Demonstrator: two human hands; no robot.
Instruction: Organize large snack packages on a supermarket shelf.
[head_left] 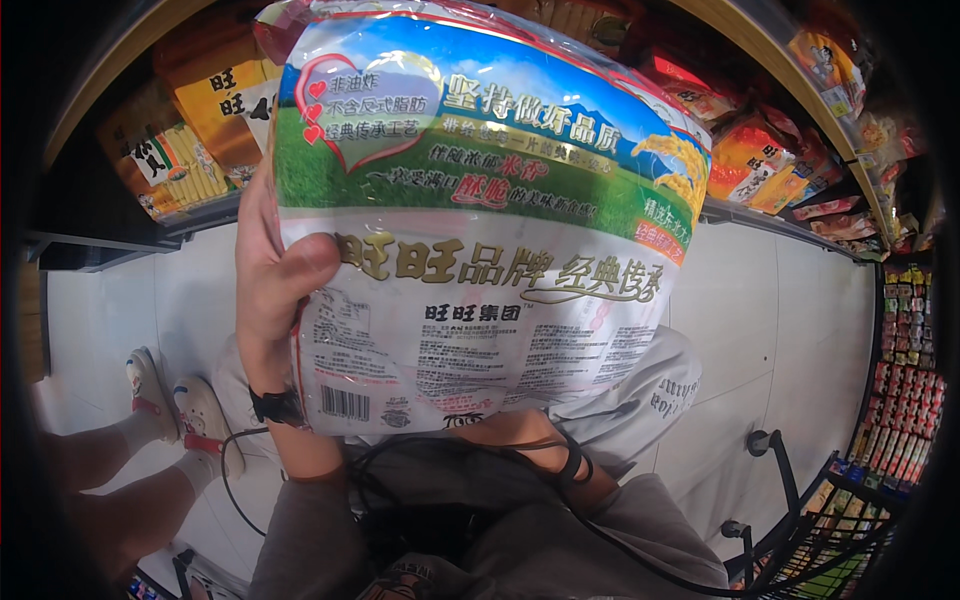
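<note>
Centrally, in the head view, a large plastic bag (490, 225) is shown held up before the body, its printed face turned toward the camera and its surface glossy and creased. A band of blue sky and green field is printed across the upper part, with a heart outline at the left; the lower part is white, and a barcode is set near the bottom left corner. The bag's left edge is grasped by the left hand (275, 270), the thumb being pressed on the front while the fingers are hidden behind. Of the right hand (510, 430), only a part next to the wrist is seen below the bag; the fingers are concealed, so its grip cannot be told. A black band (277, 406) is worn on the left wrist, and a dark strap (573, 462) on the right. A thin black cable (242, 480) is looped at the lower left. Behind the bag, yellow packs (215, 90) are stacked on a shelf at the upper left, and red packs (755, 150) at the upper right. Small packages (905, 390) are arranged in rows along the right margin. A black mesh cart (850, 530) is partly shown at the lower right. At the left, white shoes (200, 410) of another person are seen on the pale tiled floor (770, 280).
</note>
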